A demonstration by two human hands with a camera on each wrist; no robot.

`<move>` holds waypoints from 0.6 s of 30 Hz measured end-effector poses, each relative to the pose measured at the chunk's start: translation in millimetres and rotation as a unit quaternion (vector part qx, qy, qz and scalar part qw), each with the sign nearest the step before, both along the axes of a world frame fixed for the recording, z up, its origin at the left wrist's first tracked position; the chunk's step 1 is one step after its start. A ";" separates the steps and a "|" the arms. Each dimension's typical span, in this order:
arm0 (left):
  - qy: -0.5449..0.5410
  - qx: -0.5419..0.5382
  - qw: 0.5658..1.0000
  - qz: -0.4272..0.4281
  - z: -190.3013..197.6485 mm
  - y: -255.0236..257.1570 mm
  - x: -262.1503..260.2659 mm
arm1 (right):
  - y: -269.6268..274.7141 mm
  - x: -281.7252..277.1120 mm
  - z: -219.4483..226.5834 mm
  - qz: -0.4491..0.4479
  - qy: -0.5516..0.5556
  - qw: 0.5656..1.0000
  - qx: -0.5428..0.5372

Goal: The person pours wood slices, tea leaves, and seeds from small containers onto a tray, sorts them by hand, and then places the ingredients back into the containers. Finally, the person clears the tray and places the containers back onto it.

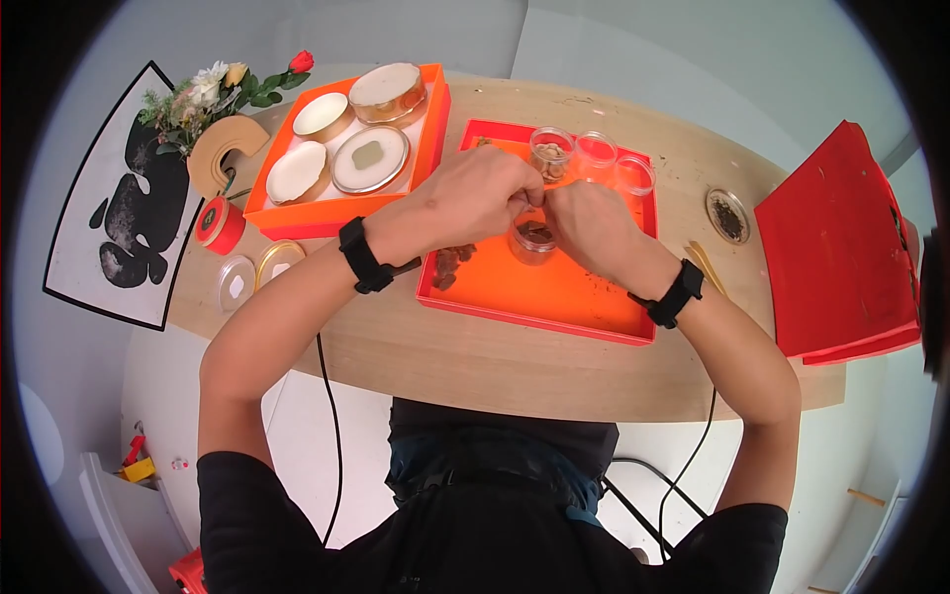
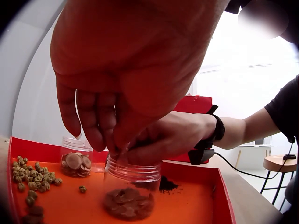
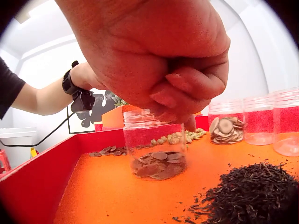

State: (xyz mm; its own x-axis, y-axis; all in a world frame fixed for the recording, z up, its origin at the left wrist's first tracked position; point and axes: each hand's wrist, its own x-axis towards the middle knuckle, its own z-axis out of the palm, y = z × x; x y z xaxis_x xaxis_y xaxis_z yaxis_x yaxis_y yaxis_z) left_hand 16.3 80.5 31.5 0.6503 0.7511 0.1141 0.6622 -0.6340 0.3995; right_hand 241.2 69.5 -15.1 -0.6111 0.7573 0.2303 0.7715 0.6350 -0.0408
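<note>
My left hand [image 1: 485, 193] and right hand [image 1: 599, 223] come together over a clear jar [image 3: 154, 140]. Thin brown slices [image 2: 128, 203] lie in its bottom, and it stands upright on the orange tray floor. In the left wrist view, the left hand [image 2: 131, 70] points its fingers down, tips right at the jar's threaded rim. From the other side, the right hand [image 3: 173, 70] has its fingers curled just above that rim. The meeting fingertips hide what is between them, so I cannot tell what they pinch. More brown slices [image 1: 450, 265] lie at the tray's left side.
The red-edged tray [image 1: 534, 324] also bears a jar of pale round slices [image 3: 227, 126], two other clear jars, greenish-tan buds [image 2: 35, 175] and dark dried leaves [image 3: 252, 191]. An orange box [image 1: 346, 212] of lidded tins stands left; yellow tweezers [image 1: 707, 267] and a red box [image 1: 836, 257] lie right.
</note>
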 end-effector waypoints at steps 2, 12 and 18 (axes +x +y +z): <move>0.006 -0.015 1.000 0.015 2.4 -0.9 0.5 | 0.7 1.3 -2.4 0.006 0.000 1.000 0.010; 0.150 0.010 0.988 0.022 -8.4 -6.2 -40.3 | 3.3 -1.5 -3.2 0.009 -0.001 1.000 0.019; 0.202 -0.002 0.979 -0.030 -30.2 -12.3 -44.0 | 4.5 1.1 -4.0 0.026 0.011 0.999 0.029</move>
State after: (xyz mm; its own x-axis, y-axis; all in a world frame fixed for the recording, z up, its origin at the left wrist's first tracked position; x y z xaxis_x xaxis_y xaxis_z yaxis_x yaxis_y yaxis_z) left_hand -27.7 68.2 1.4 0.6853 0.7095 -0.1642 0.7277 -0.6763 0.1145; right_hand 242.3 74.0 -19.1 -0.6435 0.7100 0.2861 0.7370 0.6756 -0.0188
